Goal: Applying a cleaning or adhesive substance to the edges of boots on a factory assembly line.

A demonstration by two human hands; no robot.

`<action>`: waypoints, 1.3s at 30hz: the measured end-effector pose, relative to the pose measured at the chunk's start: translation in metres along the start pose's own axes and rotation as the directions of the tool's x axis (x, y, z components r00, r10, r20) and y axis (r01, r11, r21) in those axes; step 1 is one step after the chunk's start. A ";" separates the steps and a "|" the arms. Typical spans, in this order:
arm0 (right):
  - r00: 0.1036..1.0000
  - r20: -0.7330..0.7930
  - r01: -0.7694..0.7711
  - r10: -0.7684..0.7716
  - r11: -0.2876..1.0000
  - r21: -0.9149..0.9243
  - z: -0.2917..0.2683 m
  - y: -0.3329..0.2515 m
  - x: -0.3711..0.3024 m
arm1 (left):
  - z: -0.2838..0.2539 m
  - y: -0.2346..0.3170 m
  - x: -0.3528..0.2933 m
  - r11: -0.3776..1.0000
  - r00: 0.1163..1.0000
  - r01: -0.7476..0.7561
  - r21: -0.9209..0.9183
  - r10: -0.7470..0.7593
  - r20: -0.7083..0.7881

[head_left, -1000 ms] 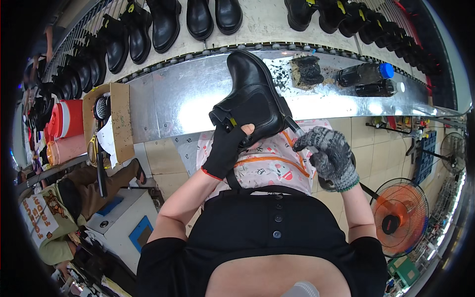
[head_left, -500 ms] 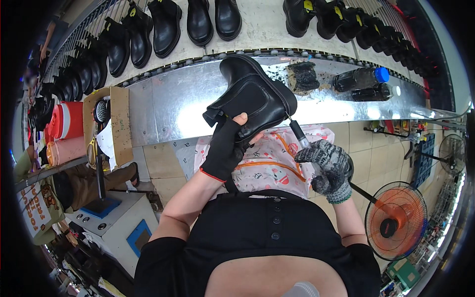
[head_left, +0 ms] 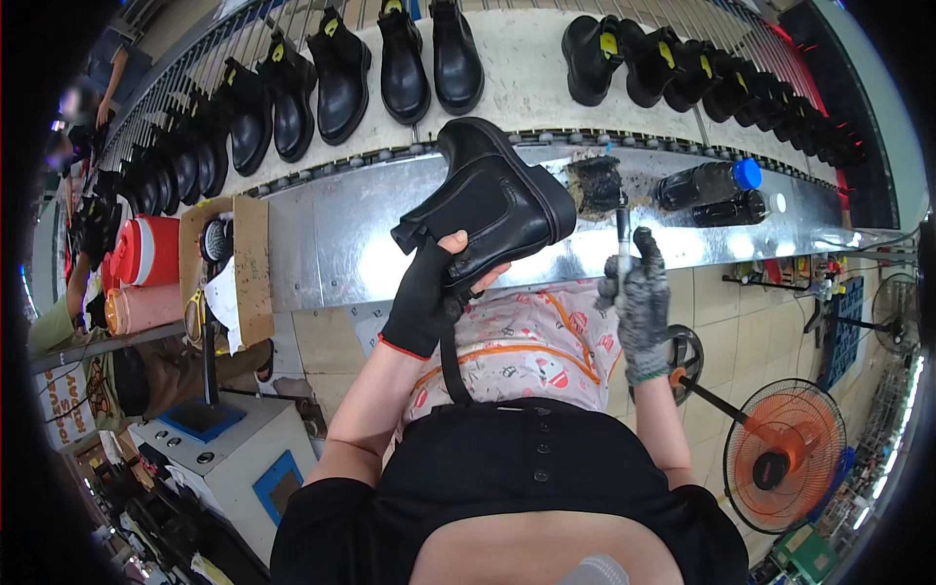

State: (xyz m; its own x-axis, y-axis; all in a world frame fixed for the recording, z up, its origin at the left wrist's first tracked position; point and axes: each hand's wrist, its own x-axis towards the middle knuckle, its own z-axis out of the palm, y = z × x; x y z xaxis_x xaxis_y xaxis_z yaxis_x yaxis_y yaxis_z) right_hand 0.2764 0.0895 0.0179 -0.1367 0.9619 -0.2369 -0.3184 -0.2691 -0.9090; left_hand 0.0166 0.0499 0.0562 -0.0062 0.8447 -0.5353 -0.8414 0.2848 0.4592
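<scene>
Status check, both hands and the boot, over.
Left hand gripping black boot. Right hand holding slim tool, tip by dark block. Two bottles right of block.

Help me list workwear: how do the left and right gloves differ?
Left glove is black with red cuff edging; right glove is mottled grey with green. Left glove leaves fingertips bare; right glove seems to cover them. Left glove grips a boot; right glove, a thin tool. Both leave forearms bare.

Bold orange-brown capitals run in stacked lines; they stand on a white panel, far left.
</scene>
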 end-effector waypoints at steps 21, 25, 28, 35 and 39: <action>0.961 0.067 0.166 -0.267 0.368 -0.915 -0.034 0.096 0.049 | 0.102 0.065 0.317 -0.288 0.747 -0.275 0.917 0.537 0.392; 0.952 0.084 0.188 -0.294 0.349 -0.918 -0.036 0.092 0.049 | 0.086 0.076 0.306 -0.030 0.265 -0.736 0.677 0.907 0.328; 0.951 0.059 0.177 -0.304 0.377 -0.909 -0.032 0.089 0.053 | 0.069 0.093 0.330 -0.037 -0.031 -0.601 0.799 0.999 0.022; 0.940 0.127 0.217 -0.317 0.265 -0.939 -0.037 0.101 0.049 | 0.020 0.121 0.356 0.031 0.651 -0.160 0.987 0.755 0.082; 0.950 0.045 0.124 -0.307 0.242 -0.962 -0.042 0.111 0.046 | 0.009 0.090 0.352 0.052 0.633 -0.081 0.995 0.774 0.011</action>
State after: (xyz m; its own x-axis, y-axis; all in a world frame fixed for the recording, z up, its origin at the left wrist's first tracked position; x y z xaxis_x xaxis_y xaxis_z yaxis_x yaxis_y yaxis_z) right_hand 0.2744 0.1057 -0.1080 -0.0746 0.9948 0.0700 0.8083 0.1014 -0.5799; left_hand -0.0560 0.3768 -0.0845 -0.6495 0.7599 0.0249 0.4945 0.3974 0.7730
